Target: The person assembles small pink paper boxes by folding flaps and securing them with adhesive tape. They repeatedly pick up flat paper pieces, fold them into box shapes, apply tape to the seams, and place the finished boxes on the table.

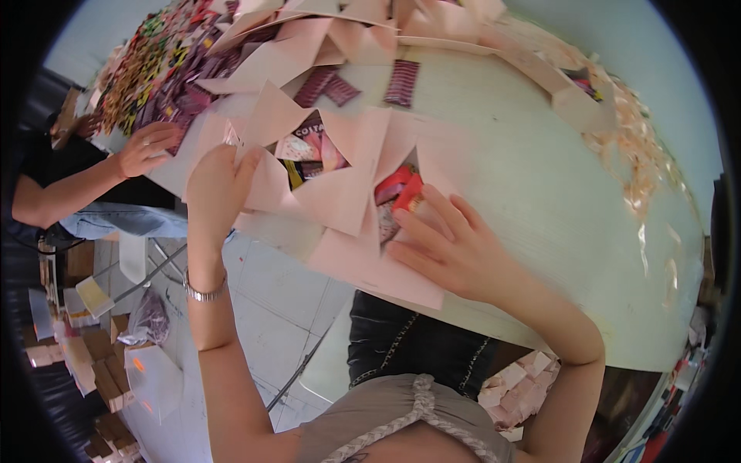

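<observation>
Two pale pink card boxes with pointed flaps lie side by side before me on the table. Dark and patterned snack packets [312, 147] show through the opening of the left box [340, 193]. My left hand [220, 181] is closed at that box's left flap, its fingertips partly hidden. In the right box [417, 282] are a red packet [409, 193] and a patterned one. Over this box's right side my right hand [455, 251] has its fingers apart, the fingertips close to the red packet. Whether they touch it, I cannot tell.
Purple packets [401, 82] lie beyond the boxes on the pale table [540, 201]. More open pink boxes [363, 38] line the far side. A heap of packets [166, 73] is at far left, where another person's hand [150, 148] reaches. Clear wrappers [641, 170] lie at right.
</observation>
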Tool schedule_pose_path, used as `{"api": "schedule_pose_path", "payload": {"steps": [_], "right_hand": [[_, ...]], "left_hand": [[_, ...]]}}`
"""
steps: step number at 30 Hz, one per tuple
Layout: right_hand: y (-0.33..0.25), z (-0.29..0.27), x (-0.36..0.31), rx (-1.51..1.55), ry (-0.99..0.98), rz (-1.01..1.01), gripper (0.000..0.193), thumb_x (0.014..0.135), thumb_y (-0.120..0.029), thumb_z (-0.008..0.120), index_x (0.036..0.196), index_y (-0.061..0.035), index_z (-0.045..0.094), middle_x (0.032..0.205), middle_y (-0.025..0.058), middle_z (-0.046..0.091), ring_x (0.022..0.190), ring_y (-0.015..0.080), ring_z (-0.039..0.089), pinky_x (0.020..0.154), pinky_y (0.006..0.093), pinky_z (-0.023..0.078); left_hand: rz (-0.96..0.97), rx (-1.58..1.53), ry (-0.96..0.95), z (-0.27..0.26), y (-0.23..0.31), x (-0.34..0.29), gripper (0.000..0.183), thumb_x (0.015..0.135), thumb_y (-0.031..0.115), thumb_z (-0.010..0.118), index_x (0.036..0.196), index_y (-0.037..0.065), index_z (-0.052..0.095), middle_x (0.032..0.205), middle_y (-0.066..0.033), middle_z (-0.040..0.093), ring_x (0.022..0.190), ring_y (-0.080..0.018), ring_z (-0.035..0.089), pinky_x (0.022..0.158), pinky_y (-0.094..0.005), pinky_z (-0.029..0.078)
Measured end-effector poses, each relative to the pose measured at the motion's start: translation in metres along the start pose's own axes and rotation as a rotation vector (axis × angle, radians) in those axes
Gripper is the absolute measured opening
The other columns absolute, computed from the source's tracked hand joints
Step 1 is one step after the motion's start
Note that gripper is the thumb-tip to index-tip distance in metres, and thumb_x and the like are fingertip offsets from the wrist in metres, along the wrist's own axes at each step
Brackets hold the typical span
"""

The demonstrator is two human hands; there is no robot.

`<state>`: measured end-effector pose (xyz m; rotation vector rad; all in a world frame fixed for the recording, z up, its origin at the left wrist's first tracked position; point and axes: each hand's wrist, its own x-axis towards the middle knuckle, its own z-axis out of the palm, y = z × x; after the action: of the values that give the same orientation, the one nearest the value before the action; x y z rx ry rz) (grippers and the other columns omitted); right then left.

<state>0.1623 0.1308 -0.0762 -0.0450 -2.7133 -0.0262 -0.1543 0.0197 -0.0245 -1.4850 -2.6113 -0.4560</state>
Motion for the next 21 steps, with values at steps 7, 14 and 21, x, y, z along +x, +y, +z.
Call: {"api": "schedule_pose_path", "payload": {"steps": [7,14,21], "right_hand": [[0.039,-0.052,-0.123,-0.155,-0.043,0.168,0.034,0.080,-0.019,0.061,0.113,-0.0215,0.066,0.143,0.0077,0.046,0.131,0.0407,0.043,0.095,0.0521,0.047],[0.112,-0.038,-0.151,-0.126,0.126,0.389,0.056,0.067,0.007,0.062,0.118,-0.0151,0.064,0.144,0.0091,0.047,0.130,0.0378,0.045,0.091,0.0408,0.052],[0.073,-0.071,-0.212,-0.010,0.000,0.476,0.063,0.055,0.008,0.069,0.116,-0.0072,0.063,0.141,0.0088,0.050,0.129,0.0371,0.047,0.092,0.0403,0.052]], "left_hand": [[0.217,-0.137,-0.222,0.038,0.109,0.012,0.042,0.092,0.036,0.055,0.083,-0.005,0.060,0.078,-0.0245,0.059,0.074,-0.0390,0.058,0.067,-0.0438,0.043],[0.104,-0.395,-0.266,0.068,0.186,0.075,0.064,0.093,0.053,0.046,0.090,-0.007,0.067,0.089,-0.0271,0.066,0.087,-0.0382,0.065,0.081,-0.0434,0.049],[0.495,-0.200,0.305,0.062,0.186,0.002,0.027,0.087,0.028,0.065,0.099,0.003,0.068,0.100,-0.0131,0.067,0.095,-0.0314,0.062,0.081,-0.0408,0.050]]}}
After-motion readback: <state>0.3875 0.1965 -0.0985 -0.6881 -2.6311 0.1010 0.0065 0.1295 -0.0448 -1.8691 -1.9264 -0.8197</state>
